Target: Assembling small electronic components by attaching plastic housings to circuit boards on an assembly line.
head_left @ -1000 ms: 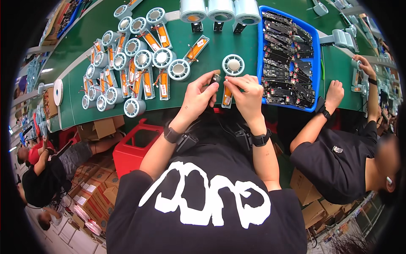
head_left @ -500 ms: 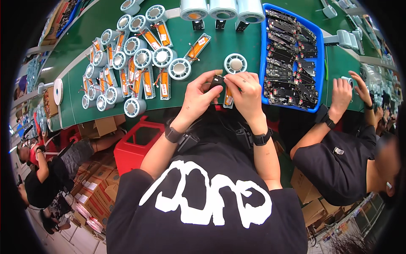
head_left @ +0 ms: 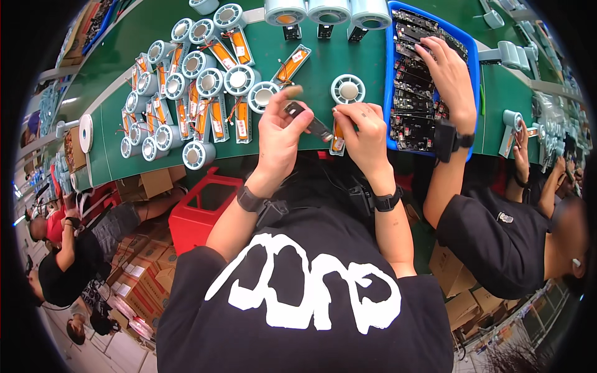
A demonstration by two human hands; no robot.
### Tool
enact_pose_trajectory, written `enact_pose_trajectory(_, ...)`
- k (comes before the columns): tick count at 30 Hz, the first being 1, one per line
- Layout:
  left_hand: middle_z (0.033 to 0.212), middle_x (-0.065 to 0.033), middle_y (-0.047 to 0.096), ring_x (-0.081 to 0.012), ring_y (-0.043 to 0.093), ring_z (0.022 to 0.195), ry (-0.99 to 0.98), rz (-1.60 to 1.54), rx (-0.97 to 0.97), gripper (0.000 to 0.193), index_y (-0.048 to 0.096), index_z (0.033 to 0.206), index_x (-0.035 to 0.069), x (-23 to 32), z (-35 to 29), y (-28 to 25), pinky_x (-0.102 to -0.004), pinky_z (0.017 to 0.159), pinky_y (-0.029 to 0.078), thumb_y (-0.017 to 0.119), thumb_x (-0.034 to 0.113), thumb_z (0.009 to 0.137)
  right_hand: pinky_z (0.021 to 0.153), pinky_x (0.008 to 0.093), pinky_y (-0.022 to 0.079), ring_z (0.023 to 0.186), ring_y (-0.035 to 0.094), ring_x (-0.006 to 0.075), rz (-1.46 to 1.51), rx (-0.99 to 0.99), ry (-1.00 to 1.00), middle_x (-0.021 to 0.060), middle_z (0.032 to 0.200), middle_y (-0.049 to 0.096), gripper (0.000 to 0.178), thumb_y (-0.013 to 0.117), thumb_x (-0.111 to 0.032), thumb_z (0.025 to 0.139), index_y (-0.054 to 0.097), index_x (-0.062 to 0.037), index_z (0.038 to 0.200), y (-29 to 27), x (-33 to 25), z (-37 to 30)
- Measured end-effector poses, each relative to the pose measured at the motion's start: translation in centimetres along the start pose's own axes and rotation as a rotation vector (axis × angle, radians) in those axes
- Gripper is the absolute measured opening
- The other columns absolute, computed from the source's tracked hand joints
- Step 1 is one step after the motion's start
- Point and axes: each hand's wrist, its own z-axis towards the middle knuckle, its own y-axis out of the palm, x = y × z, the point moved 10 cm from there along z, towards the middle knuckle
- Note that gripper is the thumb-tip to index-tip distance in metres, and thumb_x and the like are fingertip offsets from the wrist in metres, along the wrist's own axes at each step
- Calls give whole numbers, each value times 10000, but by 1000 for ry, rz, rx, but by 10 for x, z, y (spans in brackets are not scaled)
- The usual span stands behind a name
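Note:
My left hand [head_left: 280, 133] grips a small dark rectangular part [head_left: 309, 120] above the green table's near edge [head_left: 112, 155]. My right hand [head_left: 364, 133] pinches an orange strip-shaped piece [head_left: 337, 140] lying at the table edge, right beside the dark part. A white tape roll [head_left: 347, 89] lies just beyond my fingers. Another orange piece [head_left: 293, 64] lies further back.
Several white rolls paired with orange pieces [head_left: 199, 93] cover the table's left. Large pale blue rolls [head_left: 328, 11] stand at the back. A blue tray of dark parts [head_left: 423, 93] sits to the right, with a co-worker's hand [head_left: 448, 78] in it. A red bin [head_left: 208, 208] stands below.
The co-worker's hand has moved from the table right of the tray into the blue tray. My left hand has lifted slightly with the dark part.

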Motion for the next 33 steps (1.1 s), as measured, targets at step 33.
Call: enact_pose_trajectory(33, 800, 7, 506, -55, 481, 645, -218, 581, -314, 480, 475, 1495, 118, -30, -11, 18, -241, 596, 437, 500, 120, 1016, 787, 386, 473, 805, 677, 256, -82, -2, -57, 60, 822, 706, 72, 749, -106, 822, 710, -68, 869, 4, -8, -1)
